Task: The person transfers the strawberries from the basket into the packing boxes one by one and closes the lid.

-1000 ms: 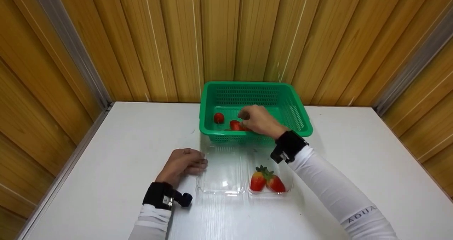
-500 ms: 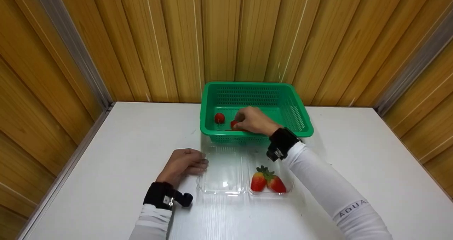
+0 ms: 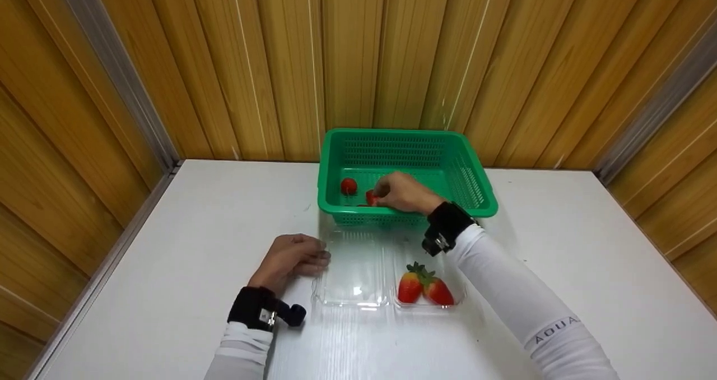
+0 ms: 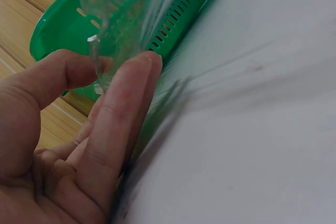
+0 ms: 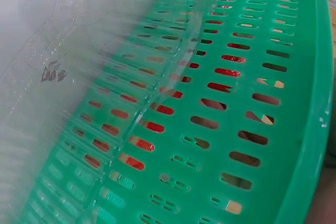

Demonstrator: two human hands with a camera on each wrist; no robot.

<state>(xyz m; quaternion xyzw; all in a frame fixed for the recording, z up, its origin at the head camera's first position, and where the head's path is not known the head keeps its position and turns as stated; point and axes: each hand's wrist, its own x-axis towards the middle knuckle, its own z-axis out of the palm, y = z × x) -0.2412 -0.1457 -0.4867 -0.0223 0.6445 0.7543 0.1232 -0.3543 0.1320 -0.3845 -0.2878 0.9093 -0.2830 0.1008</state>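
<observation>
My right hand (image 3: 406, 192) reaches over the near rim into the green plastic basket (image 3: 482, 200), its thumb and fingers curled round a red strawberry (image 3: 370, 197); its fingertips are partly hidden. Through the basket's slots in the right wrist view, red fruit (image 5: 227, 72) shows, but the fingers do not. My left hand (image 3: 291, 259) pinches the left edge of a clear plastic clamshell container (image 3: 354, 273), with the thumb at its rim (image 4: 100, 64) in the left wrist view. Two strawberries (image 3: 410, 287) with green leaves lie in the container's right half.
A round red fruit (image 3: 348, 186) lies at the left inside the basket, and more red shows just behind the near rim. The basket stands at the back of the white table (image 3: 241, 200), close to the wood-panelled wall (image 3: 347, 60). The container lies directly in front of it.
My right hand has moved slightly left and down into the basket, its fingers closing round the red strawberry. The left hand and the container have stayed put.
</observation>
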